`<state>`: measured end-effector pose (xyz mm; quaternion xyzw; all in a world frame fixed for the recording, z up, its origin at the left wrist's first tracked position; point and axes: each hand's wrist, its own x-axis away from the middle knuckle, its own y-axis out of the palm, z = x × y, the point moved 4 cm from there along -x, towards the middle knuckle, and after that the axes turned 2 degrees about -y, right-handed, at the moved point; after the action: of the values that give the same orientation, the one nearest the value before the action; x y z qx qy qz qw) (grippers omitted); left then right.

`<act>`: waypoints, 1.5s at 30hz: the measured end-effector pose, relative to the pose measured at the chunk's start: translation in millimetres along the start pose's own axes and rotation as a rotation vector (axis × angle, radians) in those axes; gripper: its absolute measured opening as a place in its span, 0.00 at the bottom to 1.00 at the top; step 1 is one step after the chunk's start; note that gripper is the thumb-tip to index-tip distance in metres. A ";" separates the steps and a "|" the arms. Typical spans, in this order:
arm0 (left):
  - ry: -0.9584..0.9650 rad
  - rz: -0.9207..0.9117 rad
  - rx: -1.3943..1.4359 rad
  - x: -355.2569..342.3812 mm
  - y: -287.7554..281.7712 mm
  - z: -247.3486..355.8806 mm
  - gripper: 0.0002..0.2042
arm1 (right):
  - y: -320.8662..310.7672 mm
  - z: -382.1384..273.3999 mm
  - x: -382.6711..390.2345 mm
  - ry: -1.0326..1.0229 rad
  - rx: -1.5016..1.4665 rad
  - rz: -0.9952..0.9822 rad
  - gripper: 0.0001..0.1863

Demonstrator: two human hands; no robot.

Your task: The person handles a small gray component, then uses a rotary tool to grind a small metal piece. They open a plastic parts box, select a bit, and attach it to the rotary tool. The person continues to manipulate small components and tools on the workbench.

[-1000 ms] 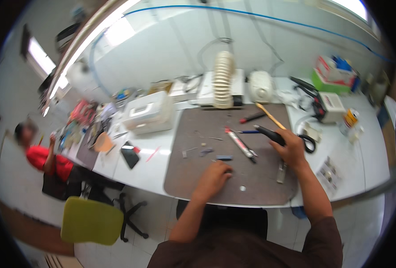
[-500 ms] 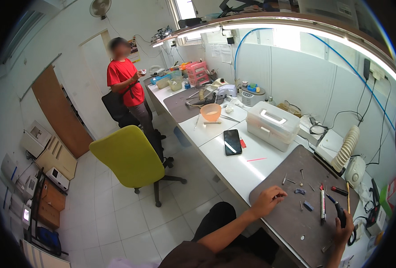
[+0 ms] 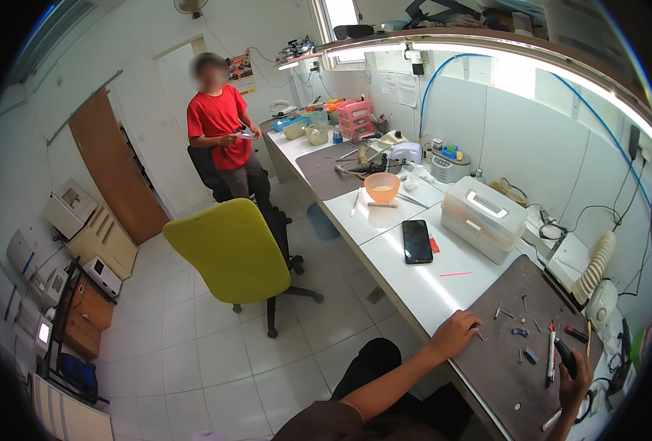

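Note:
My left hand (image 3: 456, 334) is at the left edge of the grey-brown work mat (image 3: 487, 371), its fingers drawn together. A thin metal tip shows at the fingertips; I cannot make out whether it is held or lying there. My right hand (image 3: 577, 378), at the mat's right side, is wrapped round a pen-like tool with a thick black handle (image 3: 565, 356). Beside it lies a white and red marker-like tube (image 3: 551, 356). Between my hands are a blue-grey block (image 3: 531, 356), a bluish arch-shaped piece (image 3: 520, 331) and several small metal shanks (image 3: 526, 303).
A clear lidded box (image 3: 484, 220), a black phone (image 3: 417, 242) and an orange bowl (image 3: 382, 188) stand further left. A ribbed hose (image 3: 595, 266) and cables are behind the mat. A green chair (image 3: 227, 250) and a person in a red shirt (image 3: 219, 117) are at the left.
My view has turned left, so the scene sits further right. The fingers of my left hand have come together. The other person has lowered their hands, holding a small pale thing.

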<state>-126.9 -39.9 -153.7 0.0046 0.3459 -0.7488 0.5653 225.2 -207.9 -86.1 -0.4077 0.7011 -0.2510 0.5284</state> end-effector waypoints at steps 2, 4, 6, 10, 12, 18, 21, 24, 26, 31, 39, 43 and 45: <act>0.015 -0.022 -0.019 0.9 1.0 -1.5 0.10 | 9.7 -5.2 -2.9 0.014 0.019 -0.009 0.27; 0.032 -0.018 -0.027 3.1 -0.4 -1.8 0.10 | 15.8 -8.0 0.3 0.025 0.041 0.024 0.26; 0.057 0.003 -0.019 5.7 -1.2 -1.1 0.09 | 18.3 -7.1 3.5 0.026 0.032 0.081 0.25; 0.089 -0.005 -0.064 6.2 -1.9 1.3 0.09 | 19.8 1.5 8.6 0.028 -0.027 0.140 0.24; 0.107 -0.015 -0.077 3.9 -3.4 1.2 0.08 | 16.1 -1.6 7.1 0.064 -0.031 0.101 0.23; 0.093 -0.090 -0.074 -0.2 -4.2 -0.3 0.10 | 16.4 -3.5 6.6 0.090 -0.017 0.128 0.22; 0.103 -0.063 -0.040 2.9 -5.6 -0.9 0.12 | 17.5 1.9 8.4 0.093 0.008 0.122 0.22; 0.116 -0.074 -0.014 5.0 -8.8 -1.7 0.13 | 18.3 2.6 7.8 0.121 0.020 0.121 0.23; 0.127 -0.085 0.000 6.4 -10.5 -5.5 0.13 | 20.1 5.4 9.5 0.144 0.003 0.118 0.22; 0.135 -0.112 0.026 5.6 -12.2 -12.5 0.12 | 21.6 8.9 9.4 0.153 0.005 0.110 0.21; 0.163 -0.106 0.011 7.0 -15.4 -6.6 0.11 | 23.9 6.2 7.6 0.155 0.040 0.103 0.21; 0.166 -0.096 0.005 8.7 -15.2 -4.2 0.11 | 23.2 5.5 7.2 0.157 0.051 0.085 0.20; 0.180 -0.088 -0.010 8.8 -15.3 -2.7 0.11 | 23.5 7.5 7.7 0.150 0.056 0.081 0.19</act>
<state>-144.1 -44.1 -151.4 0.0538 0.3987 -0.7678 0.4986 224.2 -201.0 -111.1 -0.3442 0.7474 -0.2786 0.4952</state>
